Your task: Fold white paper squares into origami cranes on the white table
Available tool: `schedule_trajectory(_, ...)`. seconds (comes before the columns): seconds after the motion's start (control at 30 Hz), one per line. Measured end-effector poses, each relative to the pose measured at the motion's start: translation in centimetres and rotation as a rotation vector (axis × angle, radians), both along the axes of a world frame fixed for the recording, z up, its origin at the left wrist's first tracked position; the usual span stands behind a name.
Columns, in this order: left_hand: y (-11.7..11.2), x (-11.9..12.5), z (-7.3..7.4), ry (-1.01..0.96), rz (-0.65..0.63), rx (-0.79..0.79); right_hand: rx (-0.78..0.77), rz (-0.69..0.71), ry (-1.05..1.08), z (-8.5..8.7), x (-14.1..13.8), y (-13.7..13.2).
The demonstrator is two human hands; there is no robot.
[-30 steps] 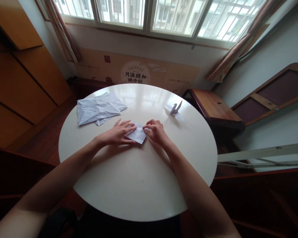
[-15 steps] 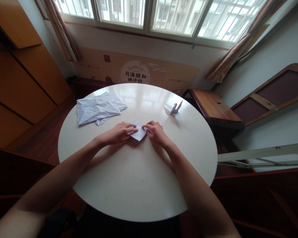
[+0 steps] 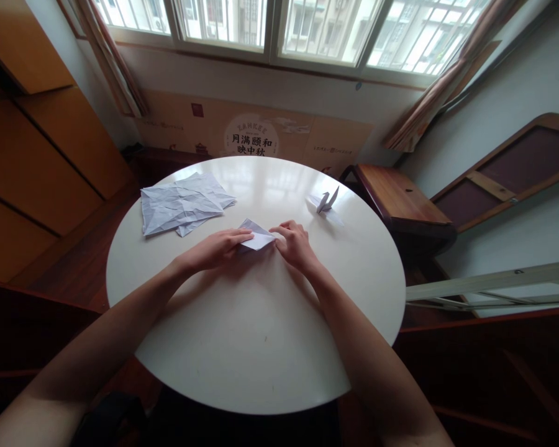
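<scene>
The left hand grips the left corner of a small folded paper, its fingers laid over the top and its thumb hidden, while the right hand, fingers curled, pinches the right corner. The paper sits between the two hands, near the middle of the round white surface, with one pointed flap showing at its far edge. Beyond the left hand lies a pile of creased sheets; beyond the right hand stands a folded paper crane. Past the far rim are a printed panel and barred windows.
</scene>
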State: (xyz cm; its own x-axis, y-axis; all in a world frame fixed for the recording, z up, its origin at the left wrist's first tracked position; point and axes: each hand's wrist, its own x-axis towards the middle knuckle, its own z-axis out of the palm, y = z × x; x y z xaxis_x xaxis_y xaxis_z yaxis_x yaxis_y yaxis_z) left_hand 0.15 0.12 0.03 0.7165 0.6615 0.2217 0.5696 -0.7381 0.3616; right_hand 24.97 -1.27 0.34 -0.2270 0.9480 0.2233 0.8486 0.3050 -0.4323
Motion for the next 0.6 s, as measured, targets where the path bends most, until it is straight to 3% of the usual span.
schedule_trajectory(0.4, -0.4, 0.14, 0.94, 0.025, -0.023, -0.067, -0.008, 0.043, 0.025, -0.33, -0.07, -0.09)
schedule_trajectory(0.6, -0.26, -0.02, 0.65, 0.046, -0.05, -0.039, 0.002, 0.011, 0.054, -0.26, -0.1, 0.09)
